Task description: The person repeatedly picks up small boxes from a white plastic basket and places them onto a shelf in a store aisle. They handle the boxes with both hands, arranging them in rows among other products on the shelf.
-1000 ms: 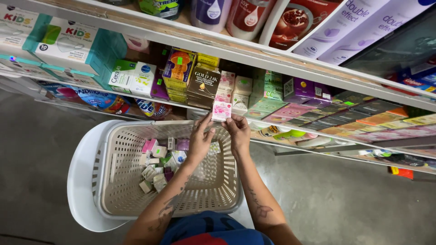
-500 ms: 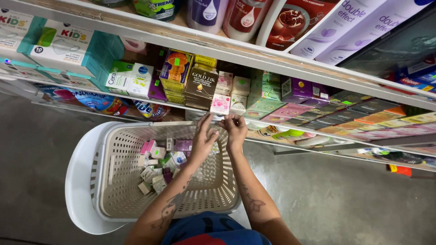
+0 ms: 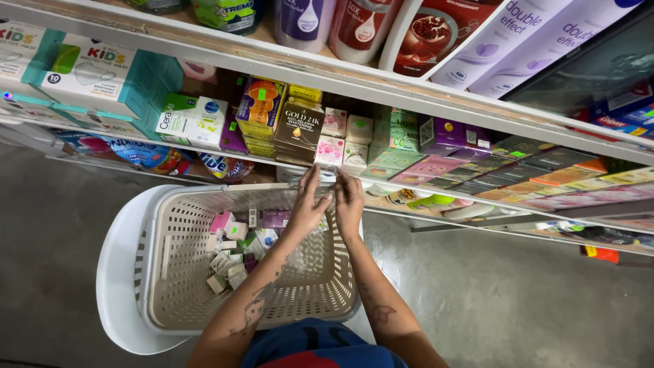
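Observation:
My left hand (image 3: 308,204) and my right hand (image 3: 349,199) are side by side at the front edge of the middle shelf (image 3: 436,204), fingers loosely spread, nothing visible in them. My left fingertips reach up just below a small pink flowered box (image 3: 330,151) that stands on the shelf in a row of similar small boxes. Under my forearms is a beige perforated basket (image 3: 158,232) with several small pink, white and green boxes (image 3: 235,249) lying at its left side.
The basket rests on a white plastic seat (image 3: 116,286) on a grey concrete floor. The shelf carries a dark gold-lettered box (image 3: 298,129), green boxes (image 3: 395,140), a white and green box (image 3: 191,119) and teal boxes (image 3: 88,78). Bottles and tubes fill the shelf above.
Both hands held the pink box up at the shelf. It now stands in the row, and my hands have dropped to the shelf edge without it.

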